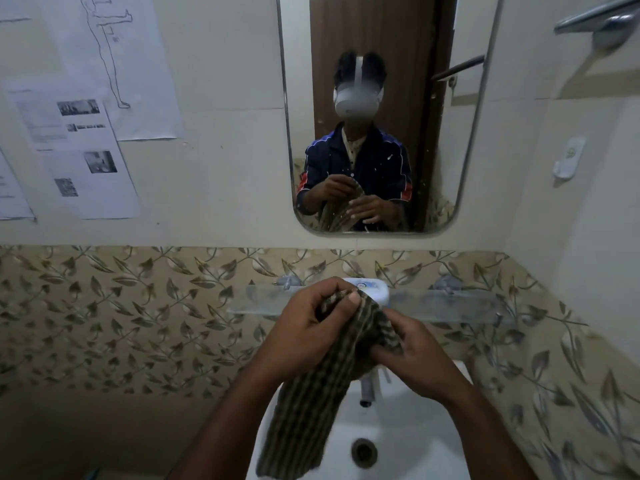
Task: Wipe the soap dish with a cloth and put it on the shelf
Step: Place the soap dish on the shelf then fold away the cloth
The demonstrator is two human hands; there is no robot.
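A brown striped cloth (308, 407) hangs over the sink, held between both hands. My left hand (304, 327) pinches its upper end, thumb on top. My right hand (419, 355) grips the bunched cloth from the right. I cannot tell whether anything is wrapped inside the cloth. Just behind my hands, a white oval object with a blue mark (372, 289), which may be the soap dish, rests on the glass shelf (450, 306). My hands hide part of it.
A white sink (415, 445) with a drain (363, 452) and a tap (367, 389) lies below my hands. A mirror (381, 98) hangs above the shelf. Papers (79, 150) are stuck on the left wall, and a white holder (568, 157) on the right wall.
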